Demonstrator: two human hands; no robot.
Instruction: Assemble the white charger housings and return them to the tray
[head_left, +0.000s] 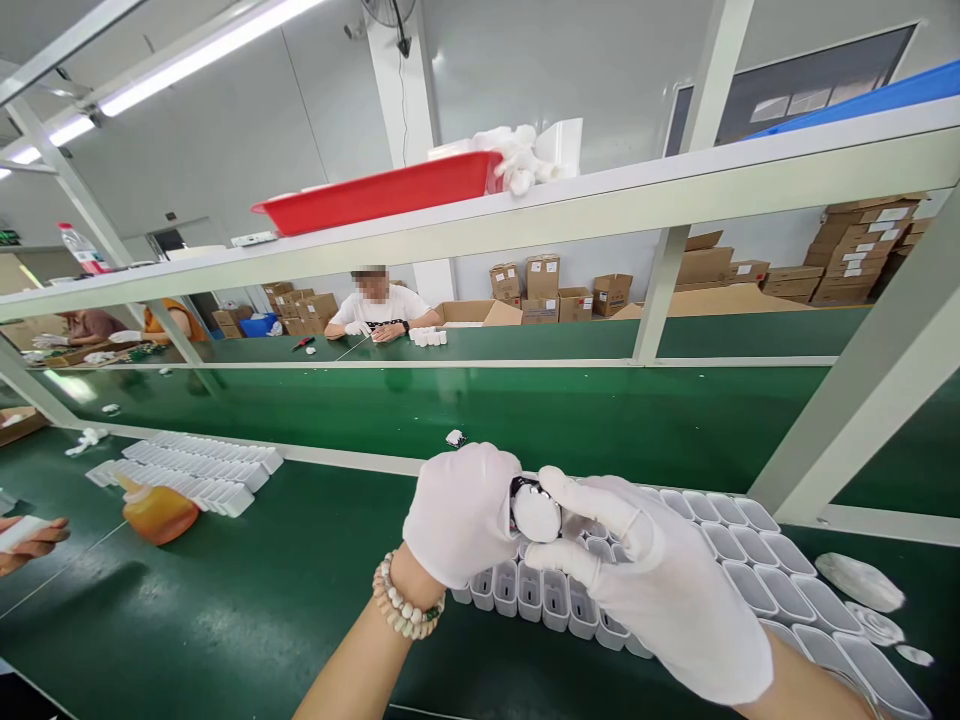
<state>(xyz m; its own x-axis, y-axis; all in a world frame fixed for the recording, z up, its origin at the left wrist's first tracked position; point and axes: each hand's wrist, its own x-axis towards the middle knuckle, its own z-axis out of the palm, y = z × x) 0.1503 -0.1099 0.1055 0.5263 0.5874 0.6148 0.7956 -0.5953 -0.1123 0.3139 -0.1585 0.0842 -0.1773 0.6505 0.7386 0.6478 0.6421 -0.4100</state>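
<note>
In front of me my left hand (pixel 469 512), in a white glove with a beaded bracelet at the wrist, is closed around one side of a small rounded white part with black pieces (pixel 537 512). My right hand (pixel 630 560), gloved too, grips the same part between thumb and fingers from the right. Its far side is hidden inside the left glove. Below and behind both hands stand rows of open white plastic cases (pixel 555 598), partly covered by the right hand. On the green belt beyond lies another small white and black piece (pixel 455 438).
Rows of white cases (pixel 202 465) and an amber squeeze bottle (pixel 159 512) are at left, near another person's hand (pixel 30 540). Crumpled white pieces (pixel 859 582) lie at right. Overhead, a shelf (pixel 600 205) carries a red tray (pixel 382 195). A co-worker (pixel 382 305) sits opposite.
</note>
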